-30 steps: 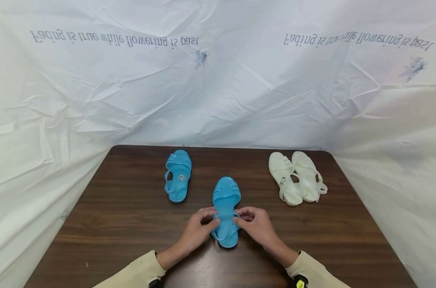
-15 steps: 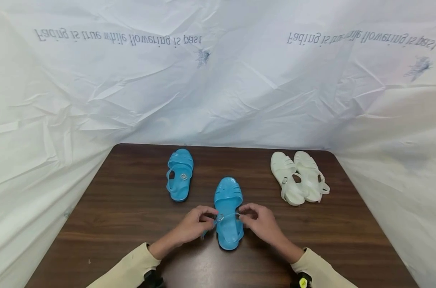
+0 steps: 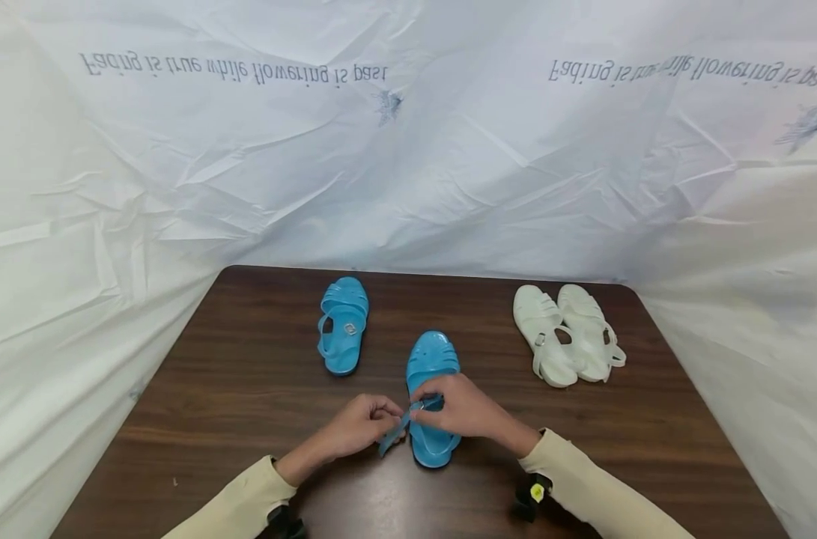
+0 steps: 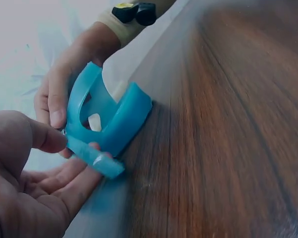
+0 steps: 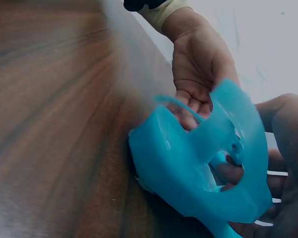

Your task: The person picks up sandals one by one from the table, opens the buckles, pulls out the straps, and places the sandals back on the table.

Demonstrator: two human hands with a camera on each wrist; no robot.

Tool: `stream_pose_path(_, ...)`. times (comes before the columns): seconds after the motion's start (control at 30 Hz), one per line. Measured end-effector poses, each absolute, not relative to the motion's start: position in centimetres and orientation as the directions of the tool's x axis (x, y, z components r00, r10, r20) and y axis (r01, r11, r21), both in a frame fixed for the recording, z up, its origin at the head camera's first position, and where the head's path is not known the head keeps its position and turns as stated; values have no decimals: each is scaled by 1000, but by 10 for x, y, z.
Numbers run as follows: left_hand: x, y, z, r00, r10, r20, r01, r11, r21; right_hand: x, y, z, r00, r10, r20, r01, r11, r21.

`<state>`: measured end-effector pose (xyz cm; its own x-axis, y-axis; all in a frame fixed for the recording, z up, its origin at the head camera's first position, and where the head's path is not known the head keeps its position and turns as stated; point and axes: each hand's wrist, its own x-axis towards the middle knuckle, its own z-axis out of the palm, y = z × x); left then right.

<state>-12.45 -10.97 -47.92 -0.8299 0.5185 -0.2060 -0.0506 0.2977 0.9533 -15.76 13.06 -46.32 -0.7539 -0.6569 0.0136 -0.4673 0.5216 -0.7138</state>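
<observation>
A blue jelly sandal (image 3: 432, 355) lies sole down, toe away from me, at the middle of the table. Its loose ankle strap (image 4: 94, 157) sticks out past the left side, where my left hand (image 3: 362, 428) pinches it between thumb and fingers. My right hand (image 3: 463, 409) reaches over the sandal and pinches the strap close to the buckle (image 3: 421, 406). The fingers partly cover the buckle, so how the strap sits in it cannot be told. In the right wrist view, the sandal's heel band (image 5: 248, 148) hides part of the right fingers.
A second blue sandal (image 3: 344, 326) rests farther back on the left. Two white sandals, one (image 3: 543, 337) overlapping the other (image 3: 586, 337), lie at the back right. White sheeting (image 3: 408, 172) hangs behind the dark wooden table (image 3: 246, 389).
My right hand has moved left across the sandal, from its right edge to the buckle. The left hand has shifted slightly down, and the strap end now shows below its fingers.
</observation>
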Motion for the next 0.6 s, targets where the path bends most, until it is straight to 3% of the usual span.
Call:
stream_pose_path(0.27,-128,-109,-480,-791,567,-229,-107,240,965,-168,135,-457,-682,-726,-87,-430,494,-756)
stream_pose_path(0.47,-129,-107,-482,-787,575,-224,-103,235,967,-167,140,-466,-646,-764,1,-505,426,-751)
stream_pose_path(0.6,-129,-104,-486,-809,559,-183,-74,211,975,-165,142,-473,-663,-747,59,-514,396,-761)
